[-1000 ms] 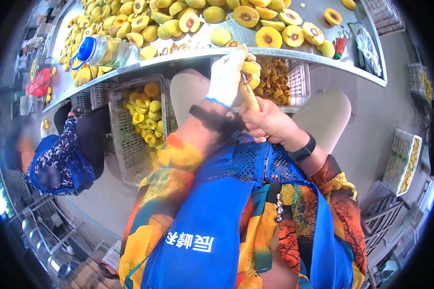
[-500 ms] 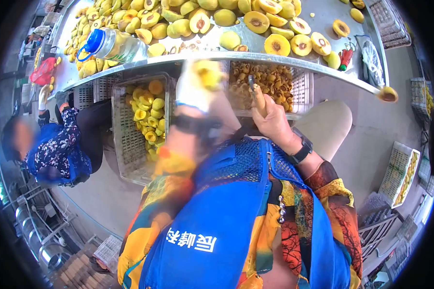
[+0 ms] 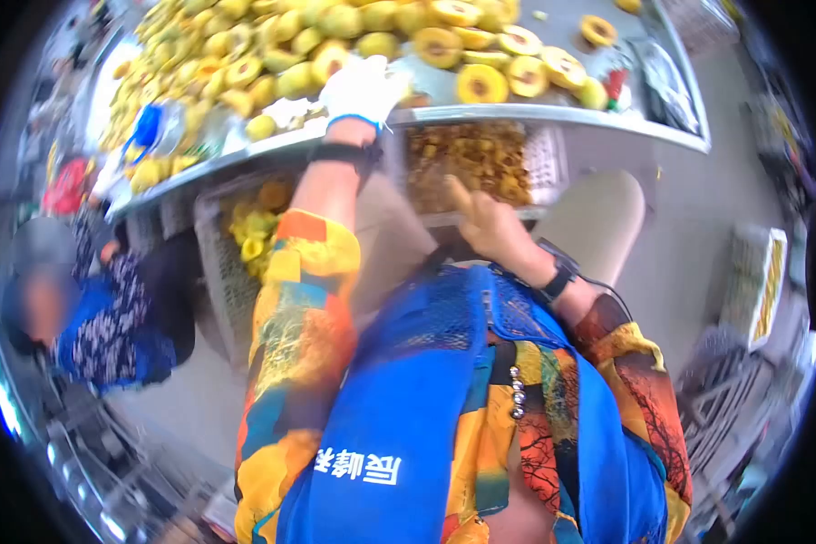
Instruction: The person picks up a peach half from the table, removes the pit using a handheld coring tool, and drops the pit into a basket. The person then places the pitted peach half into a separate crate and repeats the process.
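Observation:
My left hand [image 3: 361, 91], in a white glove, reaches over the metal table edge among halved yellow peaches [image 3: 295, 80]. Motion smears its fingers, so I cannot make out whether a peach is in them. Below the edge, my bare right hand [image 3: 499, 227] is closed around a small wooden-handled tool [image 3: 458, 192]; its metal tip is blurred now. That hand is in front of a crate [image 3: 546, 163] of brown pits and scraps. Some peach halves [image 3: 482, 84] near the left hand lie cut side up with the stones showing.
A blue-capped clear bottle [image 3: 150, 127] lies on the table [image 3: 553, 111]. A red-handled tool [image 3: 616, 86] and a clear plastic bag [image 3: 666, 86] are at the right. Between my legs and a seated person [image 3: 109, 317] stands a crate of yellow peach pieces [image 3: 249, 238].
My left hand has moved from above the gap between the crates, with a yellow peach in it, up onto the table. My right hand has shifted slightly left and down. The view has turned a little.

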### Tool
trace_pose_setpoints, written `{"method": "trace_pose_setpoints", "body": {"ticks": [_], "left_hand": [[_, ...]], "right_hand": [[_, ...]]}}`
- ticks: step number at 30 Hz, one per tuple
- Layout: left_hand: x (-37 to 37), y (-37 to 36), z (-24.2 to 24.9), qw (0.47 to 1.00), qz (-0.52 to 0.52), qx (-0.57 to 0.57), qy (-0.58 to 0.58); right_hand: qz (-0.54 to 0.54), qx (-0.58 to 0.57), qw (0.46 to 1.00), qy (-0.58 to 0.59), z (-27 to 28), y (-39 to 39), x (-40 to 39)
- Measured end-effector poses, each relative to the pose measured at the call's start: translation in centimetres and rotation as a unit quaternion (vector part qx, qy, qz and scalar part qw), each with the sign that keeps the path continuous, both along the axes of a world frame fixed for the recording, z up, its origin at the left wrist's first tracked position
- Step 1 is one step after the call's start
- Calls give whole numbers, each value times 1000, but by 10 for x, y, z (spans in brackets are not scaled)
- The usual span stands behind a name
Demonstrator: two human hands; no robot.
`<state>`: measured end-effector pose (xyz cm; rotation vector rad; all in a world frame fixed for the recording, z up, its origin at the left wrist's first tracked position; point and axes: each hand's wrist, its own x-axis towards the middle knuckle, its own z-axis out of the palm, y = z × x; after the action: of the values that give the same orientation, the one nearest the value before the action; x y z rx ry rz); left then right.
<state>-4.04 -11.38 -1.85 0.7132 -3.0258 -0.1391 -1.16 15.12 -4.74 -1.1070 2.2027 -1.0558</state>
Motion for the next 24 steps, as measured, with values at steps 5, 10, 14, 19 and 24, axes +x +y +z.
{"method": "trace_pose_setpoints", "body": {"ticks": [5, 10, 14, 19, 24], "left_hand": [[-55, 10, -29, 998, -13, -7, -66], [-40, -20, -28, 997, -53, 5, -53], [-17, -37, -19, 992, -15, 112, 51], [21, -24, 8, 585, 190, 738, 278], [47, 52, 24, 442, 119, 835, 304]], "right_hand": [[-21, 18, 1000, -5, -42, 12, 11], [-80, 20, 991, -103, -17, 6, 9], [-94, -10, 990, -104, -15, 9, 11], [-107, -20, 986, -124, 3, 14, 4], [-127, 31, 983, -126, 8, 10, -6]]}}
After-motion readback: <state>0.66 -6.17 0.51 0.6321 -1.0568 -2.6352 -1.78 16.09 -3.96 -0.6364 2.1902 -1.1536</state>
